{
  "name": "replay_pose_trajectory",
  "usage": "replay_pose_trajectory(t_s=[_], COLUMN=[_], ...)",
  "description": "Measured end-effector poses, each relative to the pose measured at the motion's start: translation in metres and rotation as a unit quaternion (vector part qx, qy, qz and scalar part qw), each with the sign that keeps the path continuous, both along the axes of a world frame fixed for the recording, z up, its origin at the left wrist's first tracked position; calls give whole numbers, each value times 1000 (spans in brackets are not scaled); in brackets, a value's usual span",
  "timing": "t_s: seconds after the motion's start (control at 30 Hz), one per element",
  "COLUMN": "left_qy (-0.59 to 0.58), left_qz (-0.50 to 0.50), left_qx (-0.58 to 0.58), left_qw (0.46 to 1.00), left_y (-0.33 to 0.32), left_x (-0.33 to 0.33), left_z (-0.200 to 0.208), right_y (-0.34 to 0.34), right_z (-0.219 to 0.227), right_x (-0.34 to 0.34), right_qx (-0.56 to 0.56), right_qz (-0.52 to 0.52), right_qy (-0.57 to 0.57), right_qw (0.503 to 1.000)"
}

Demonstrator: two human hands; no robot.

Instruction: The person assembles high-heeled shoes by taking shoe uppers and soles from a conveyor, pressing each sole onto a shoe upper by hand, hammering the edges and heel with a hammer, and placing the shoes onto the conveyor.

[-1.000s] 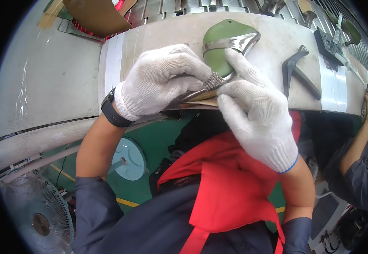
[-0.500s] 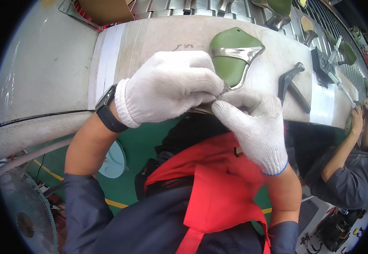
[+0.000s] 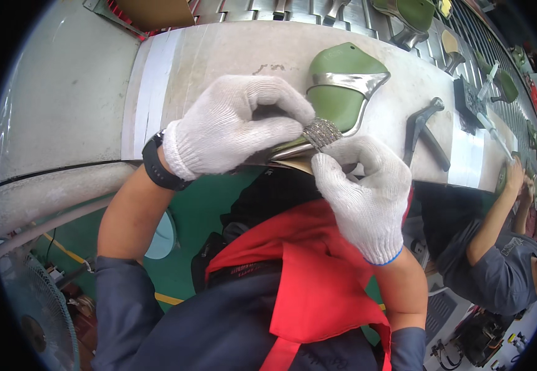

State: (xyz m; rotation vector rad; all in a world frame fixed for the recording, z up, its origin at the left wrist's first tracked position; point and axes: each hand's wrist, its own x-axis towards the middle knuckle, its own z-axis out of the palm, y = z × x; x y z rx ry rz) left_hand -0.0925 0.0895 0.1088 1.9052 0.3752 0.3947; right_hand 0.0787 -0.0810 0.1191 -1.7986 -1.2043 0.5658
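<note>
A green shoe last (image 3: 336, 105) with silver straps lies on the worktable, its near end by the front edge. Around that end runs a glittering rhinestone band (image 3: 323, 133). My left hand (image 3: 237, 123), in a white knitted glove, is closed with thumb and forefinger at the band's left edge. My right hand (image 3: 367, 195), gloved likewise, is closed at the band's near right edge, thumb and forefinger together. Below the band show silver and tan edges (image 3: 296, 157); the fingers partly hide how they join.
A dark hammer-like tool (image 3: 426, 130) lies right of the last. Beyond it are a black block (image 3: 471, 102) and a white-handled brush-like tool (image 3: 497, 141). More lasts (image 3: 407, 18) stand on the metal conveyor behind. Another person (image 3: 497, 253) works at right; a fan (image 3: 37, 315) stands lower left.
My left fingers have moved up and away from my right ones, uncovering the rhinestone band. The right hand has dropped slightly. The last has hardly moved.
</note>
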Motion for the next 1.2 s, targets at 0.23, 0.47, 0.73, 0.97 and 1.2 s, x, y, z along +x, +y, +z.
replay_pose_trajectory(t_s=[0.23, 0.47, 0.73, 0.97, 1.2], left_qy=[44, 100, 152, 32, -82], left_qz=[56, 98, 100, 138, 200], left_qx=[-146, -80, 375, 44, -3], left_qw=[987, 987, 909, 989, 976], left_y=[-20, -32, -43, -46, -68], left_x=[8, 19, 39, 1, -34], left_z=[3, 16, 36, 13, -36], right_y=[-1, 1, -19, -20, -7], right_z=[-5, -6, 1, -13, 3], right_x=[1, 7, 41, 38, 55], right_qx=[-4, -5, 35, 120, 139], right_qz=[-9, 16, 204, 111, 150], right_qy=[2, -52, -105, -242, -388], right_qw=[1000, 998, 973, 956, 898])
